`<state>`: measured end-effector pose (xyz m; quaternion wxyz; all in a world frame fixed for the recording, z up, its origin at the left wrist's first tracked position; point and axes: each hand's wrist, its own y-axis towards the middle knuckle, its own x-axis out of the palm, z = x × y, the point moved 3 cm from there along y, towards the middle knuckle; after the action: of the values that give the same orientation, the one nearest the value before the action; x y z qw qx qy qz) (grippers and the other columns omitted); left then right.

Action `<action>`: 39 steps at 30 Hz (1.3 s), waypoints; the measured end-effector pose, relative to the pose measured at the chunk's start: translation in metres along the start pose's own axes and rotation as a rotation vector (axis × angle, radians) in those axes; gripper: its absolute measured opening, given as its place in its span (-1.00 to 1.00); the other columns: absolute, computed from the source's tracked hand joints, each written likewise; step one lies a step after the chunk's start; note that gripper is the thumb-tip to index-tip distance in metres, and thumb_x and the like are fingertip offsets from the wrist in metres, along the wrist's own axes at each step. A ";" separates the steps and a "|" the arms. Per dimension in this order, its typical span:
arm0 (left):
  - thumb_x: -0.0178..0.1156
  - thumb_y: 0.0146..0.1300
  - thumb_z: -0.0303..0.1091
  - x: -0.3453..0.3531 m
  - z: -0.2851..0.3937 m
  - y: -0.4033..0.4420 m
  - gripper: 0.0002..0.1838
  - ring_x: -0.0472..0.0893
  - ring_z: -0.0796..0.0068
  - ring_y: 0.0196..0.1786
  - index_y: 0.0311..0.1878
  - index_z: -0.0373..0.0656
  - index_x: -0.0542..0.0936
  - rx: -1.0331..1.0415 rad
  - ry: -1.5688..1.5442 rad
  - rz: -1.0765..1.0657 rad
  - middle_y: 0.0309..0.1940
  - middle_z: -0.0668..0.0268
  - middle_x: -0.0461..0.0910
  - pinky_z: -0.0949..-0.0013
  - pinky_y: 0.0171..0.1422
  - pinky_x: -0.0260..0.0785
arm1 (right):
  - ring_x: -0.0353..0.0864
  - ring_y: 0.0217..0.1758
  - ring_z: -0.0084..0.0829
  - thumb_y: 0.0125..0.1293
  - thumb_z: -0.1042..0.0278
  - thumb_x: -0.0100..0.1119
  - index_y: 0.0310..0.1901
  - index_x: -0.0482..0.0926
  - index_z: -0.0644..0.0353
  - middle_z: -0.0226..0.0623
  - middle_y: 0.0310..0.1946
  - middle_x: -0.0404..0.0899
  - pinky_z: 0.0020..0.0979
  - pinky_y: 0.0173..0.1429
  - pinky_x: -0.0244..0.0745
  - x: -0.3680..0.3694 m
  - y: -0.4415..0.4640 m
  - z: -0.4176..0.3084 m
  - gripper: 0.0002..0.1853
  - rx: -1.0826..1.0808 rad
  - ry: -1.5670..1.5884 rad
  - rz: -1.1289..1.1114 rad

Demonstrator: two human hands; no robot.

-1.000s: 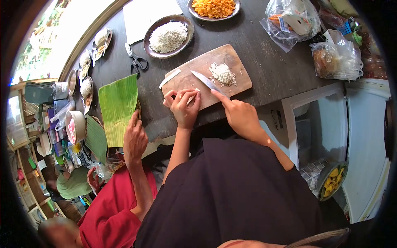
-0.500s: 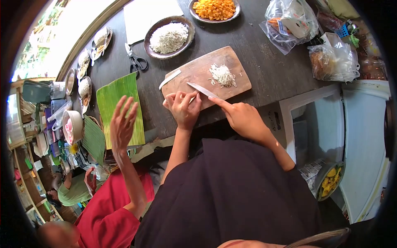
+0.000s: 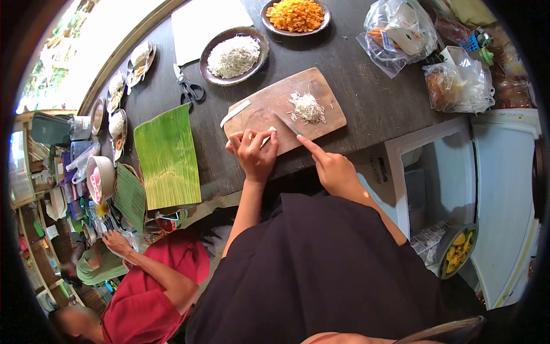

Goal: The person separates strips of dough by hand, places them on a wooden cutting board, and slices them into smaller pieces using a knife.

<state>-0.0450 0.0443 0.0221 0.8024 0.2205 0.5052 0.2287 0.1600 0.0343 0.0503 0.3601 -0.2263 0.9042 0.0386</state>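
Note:
My left hand (image 3: 256, 156) is closed round a small pale piece (image 3: 269, 135) at the near edge of the wooden cutting board (image 3: 327, 94). In my right hand (image 3: 338, 171) is a knife (image 3: 286, 122), its index finger along the blade's back and the tip pointing up and left over the board. Beyond the knife lies a heap of thin white shreds (image 3: 307, 108). A longer white strip (image 3: 235, 113) rests at the board's left end. Past the board, one plate holds white shreds (image 3: 234, 56) and another holds orange bits (image 3: 295, 15).
Scissors (image 3: 188, 88) and a banana leaf (image 3: 167, 157) lie on the dark table (image 3: 220, 165) to the left. A person in red (image 3: 157, 286) is at lower left, one hand (image 3: 117, 243) near the shelf things. Plastic bags (image 3: 458, 86) sit at right.
The other person's hand has left the banana leaf and moved down and left. My knife has shifted slightly beside my left hand, its blade now seen more edge-on.

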 end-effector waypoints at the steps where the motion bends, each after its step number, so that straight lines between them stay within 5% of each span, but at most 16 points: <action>1: 0.47 0.05 -0.23 0.000 0.000 0.000 -0.95 0.43 0.36 -0.12 -0.42 0.12 0.76 -0.001 0.000 0.000 -0.45 0.51 0.51 0.20 0.14 0.08 | 0.68 -0.41 0.13 0.47 0.39 0.01 0.53 0.29 -0.29 0.12 -0.50 0.62 0.10 -0.28 0.55 -0.001 0.001 0.005 -0.38 0.003 -0.030 0.041; 9: 0.46 0.07 -0.23 -0.002 0.000 0.003 -0.94 0.46 0.32 -0.04 -0.42 0.10 0.76 -0.005 -0.045 -0.022 -0.39 0.49 0.58 0.19 0.21 0.08 | 0.67 -0.39 0.12 0.47 0.40 -0.01 0.53 0.28 -0.26 0.13 -0.46 0.63 0.07 -0.25 0.54 -0.016 0.003 0.009 -0.38 -0.029 -0.026 0.152; 13: 0.45 0.09 -0.22 -0.007 0.001 -0.001 -0.90 0.44 0.31 0.04 -0.31 0.09 0.78 0.010 -0.044 -0.068 -0.28 0.49 0.63 0.18 0.27 0.07 | 0.67 -0.39 0.14 0.49 0.39 -0.02 0.53 0.28 -0.24 0.15 -0.43 0.64 0.06 -0.23 0.54 -0.011 0.001 0.004 -0.40 -0.004 0.005 0.006; 15: 0.44 0.15 -0.16 -0.009 0.000 -0.007 -0.76 0.40 0.15 0.29 -0.10 0.13 0.78 -0.078 -0.044 -0.200 0.05 0.36 0.62 0.06 0.46 0.01 | 0.67 -0.40 0.13 0.49 0.38 -0.03 0.53 0.28 -0.24 0.16 -0.43 0.64 0.06 -0.23 0.54 -0.009 0.000 0.006 -0.40 0.020 0.016 -0.036; 16: 0.44 0.15 -0.16 -0.014 0.002 -0.009 -0.76 0.40 0.15 0.29 -0.10 0.13 0.78 -0.077 -0.044 -0.194 0.05 0.36 0.62 0.06 0.46 0.01 | 0.67 -0.39 0.13 0.48 0.38 0.01 0.54 0.26 -0.20 0.15 -0.41 0.65 0.04 -0.23 0.55 -0.011 0.000 0.008 -0.39 0.001 0.060 0.017; 18: 0.40 0.22 -0.09 -0.022 0.007 -0.011 -0.67 0.17 -0.11 0.55 0.07 0.23 0.75 -0.066 0.005 -0.227 0.41 0.19 0.40 -0.19 0.60 -0.14 | 0.68 -0.37 0.12 0.47 0.38 0.04 0.55 0.25 -0.15 0.15 -0.40 0.65 0.02 -0.22 0.55 -0.024 0.001 0.008 -0.37 -0.028 0.097 0.076; 21: 0.36 0.27 -0.01 -0.017 -0.004 -0.018 -0.63 -0.05 -0.28 0.64 0.15 0.32 0.72 -0.117 -0.110 -0.284 0.57 0.08 0.18 -0.38 0.61 -0.29 | 0.71 -0.29 0.11 0.42 0.38 0.16 0.48 0.33 0.05 0.13 -0.32 0.68 -0.02 -0.20 0.56 -0.048 0.015 0.019 -0.40 -0.012 0.226 0.197; 23: 0.35 0.28 0.01 -0.017 -0.006 -0.020 -0.62 -0.05 -0.28 0.64 0.17 0.33 0.72 -0.126 -0.082 -0.288 0.57 0.07 0.18 -0.39 0.61 -0.28 | 0.73 -0.20 0.10 0.38 0.37 0.25 0.29 0.46 0.22 0.09 -0.24 0.70 -0.06 -0.16 0.57 -0.050 0.029 0.049 -0.53 -0.110 0.165 0.477; 29: 0.33 0.30 0.05 -0.017 -0.004 -0.019 -0.61 0.01 -0.28 0.63 0.18 0.34 0.71 -0.130 -0.064 -0.299 0.56 0.03 0.19 -0.36 0.60 -0.21 | 0.72 -0.12 0.14 0.37 0.26 0.30 -0.06 0.57 0.30 0.09 -0.23 0.71 -0.08 -0.05 0.59 -0.058 0.056 0.085 -0.72 0.125 0.015 0.380; 39: 0.36 0.27 0.02 -0.007 0.008 -0.023 -0.55 0.07 -0.25 0.61 0.24 0.30 0.68 -0.048 -0.115 -0.314 0.52 0.00 0.23 -0.32 0.57 -0.19 | 0.73 -0.07 0.07 0.38 0.21 0.30 -0.08 0.61 0.34 0.10 -0.20 0.72 -0.11 0.02 0.57 -0.060 0.043 0.086 -0.68 0.191 0.123 0.421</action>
<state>-0.0372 0.0212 0.0163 0.8609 0.1323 0.4811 0.0997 0.2338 0.1159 0.0230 0.3081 0.0002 0.9513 0.0132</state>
